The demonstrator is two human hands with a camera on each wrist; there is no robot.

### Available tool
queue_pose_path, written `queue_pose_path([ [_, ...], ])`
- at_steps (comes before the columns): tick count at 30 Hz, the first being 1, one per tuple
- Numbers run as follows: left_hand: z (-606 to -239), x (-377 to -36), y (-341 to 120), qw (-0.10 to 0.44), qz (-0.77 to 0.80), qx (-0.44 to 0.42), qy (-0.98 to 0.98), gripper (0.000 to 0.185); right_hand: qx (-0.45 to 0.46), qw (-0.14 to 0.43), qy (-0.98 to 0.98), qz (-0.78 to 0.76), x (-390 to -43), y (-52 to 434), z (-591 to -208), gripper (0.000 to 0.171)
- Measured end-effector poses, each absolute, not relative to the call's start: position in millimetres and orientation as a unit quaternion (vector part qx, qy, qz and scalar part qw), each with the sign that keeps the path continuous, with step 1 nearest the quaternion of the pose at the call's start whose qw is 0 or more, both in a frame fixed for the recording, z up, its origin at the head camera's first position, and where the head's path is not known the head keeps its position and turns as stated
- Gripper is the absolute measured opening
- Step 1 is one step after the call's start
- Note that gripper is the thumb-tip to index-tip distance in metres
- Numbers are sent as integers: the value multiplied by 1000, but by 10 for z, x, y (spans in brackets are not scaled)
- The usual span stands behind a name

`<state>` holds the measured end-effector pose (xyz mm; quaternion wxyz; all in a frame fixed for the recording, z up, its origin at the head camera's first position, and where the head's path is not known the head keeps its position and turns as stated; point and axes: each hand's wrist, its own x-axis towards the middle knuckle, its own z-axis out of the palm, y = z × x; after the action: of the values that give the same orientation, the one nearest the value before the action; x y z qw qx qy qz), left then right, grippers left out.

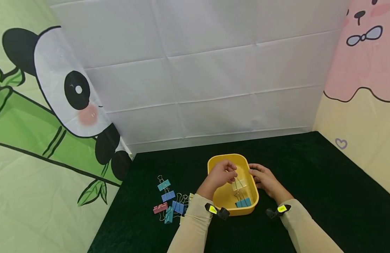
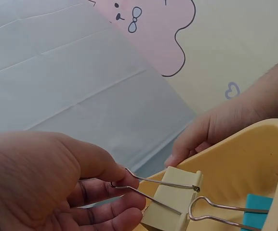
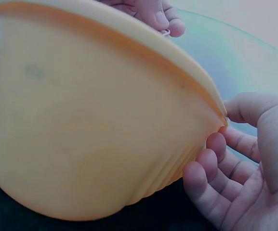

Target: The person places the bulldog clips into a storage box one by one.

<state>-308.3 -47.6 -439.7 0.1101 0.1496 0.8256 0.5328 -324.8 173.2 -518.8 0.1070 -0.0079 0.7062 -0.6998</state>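
White cloth wall point(image 1: 198, 70) fills the top ctr of the head view, w/ a panda print point(image 1: 60, 45) upper L and a pink bear print point(image 1: 360, 70) upper R; dark green cloth point(image 1: 286, 151) covers the table below. Yellow bin point(image 1: 221, 199) sits lower ctr, a bit R. L hand point(image 1: 218, 175) is over the bin, thumb & index closed in a pinch on the wire handle of a pale yellow clip point(image 1: 239, 185), other fingers loosely bent. That clip is inside the bin's outline; can't tell if it touches the bottom. Teal clip point(image 1: 243, 202) lies just below it, in the bin. R hand point(image 1: 266, 179) grips the bin's R rim, thumb on the edge, bent fingers vs. the outer wall. Clip pile point(image 1: 169, 202), mostly blue & teal plus one pinkish-red, lies lower L of ctr.
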Motion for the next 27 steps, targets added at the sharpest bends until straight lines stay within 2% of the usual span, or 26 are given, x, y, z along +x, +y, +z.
queue_pose_path([
  [21, -4359, -3027, -544, 105, 518, 119, 841, 16, -5, 103, 708, -699, -3206, 1711, -5149, 52],
  [27, -4353, -3064, -697, 76, 527, 127, 837, 16, -6, 103, 707, -700, -3197, 1711, -5135, 53],
])
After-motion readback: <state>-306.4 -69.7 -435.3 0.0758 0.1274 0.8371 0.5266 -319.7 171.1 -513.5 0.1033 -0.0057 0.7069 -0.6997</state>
